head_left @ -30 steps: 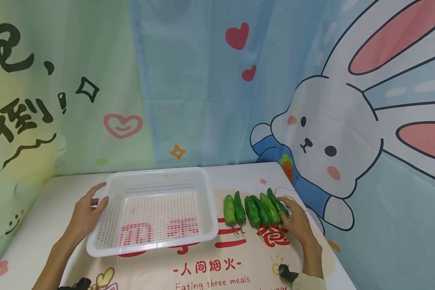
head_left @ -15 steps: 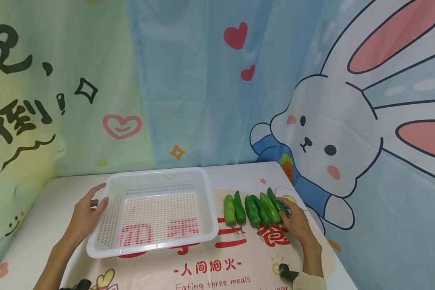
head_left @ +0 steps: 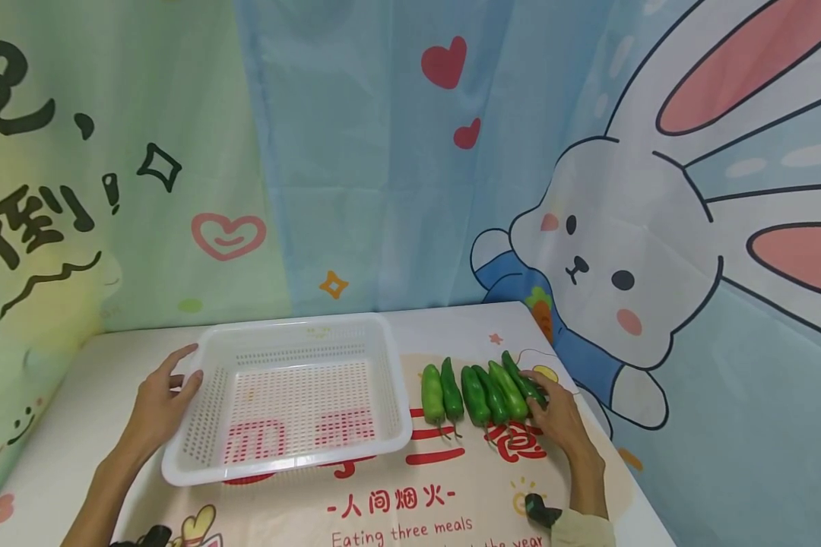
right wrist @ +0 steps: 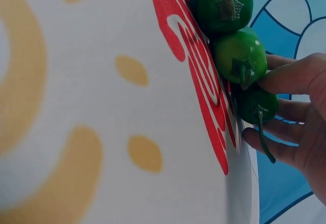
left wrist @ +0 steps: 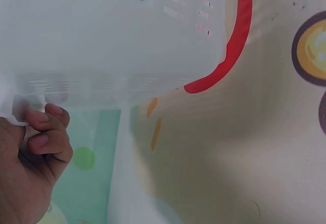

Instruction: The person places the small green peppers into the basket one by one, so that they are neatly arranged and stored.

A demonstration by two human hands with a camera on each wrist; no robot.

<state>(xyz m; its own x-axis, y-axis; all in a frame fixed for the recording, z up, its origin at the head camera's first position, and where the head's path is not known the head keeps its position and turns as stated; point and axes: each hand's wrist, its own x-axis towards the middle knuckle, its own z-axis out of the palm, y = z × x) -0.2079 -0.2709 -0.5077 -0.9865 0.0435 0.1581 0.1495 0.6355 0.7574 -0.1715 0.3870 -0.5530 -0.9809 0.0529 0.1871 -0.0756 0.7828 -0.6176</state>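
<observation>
A white plastic basket (head_left: 287, 463) with a slotted base sits on the table at centre left. My left hand (head_left: 156, 406) grips its left rim, fingers bent under the edge in the left wrist view, where the basket wall (left wrist: 102, 40) fills the top. Right of the basket lie several green peppers (head_left: 475, 396) in a row, stems toward me. At the row's right end my right hand (head_left: 559, 410) holds the last dark green pepper (head_left: 512, 368). In the right wrist view the thumb lies on one side of that pepper (right wrist: 254, 104) and the fingers on the other.
A printed cloth (head_left: 397, 505) with red lettering covers the white table (head_left: 445, 327). Behind the table hangs a curtain (head_left: 342, 190) with a large cartoon rabbit. The table's right edge is close to the right hand.
The head view has shifted very slightly. Both hands, the basket and the peppers stay where they were.
</observation>
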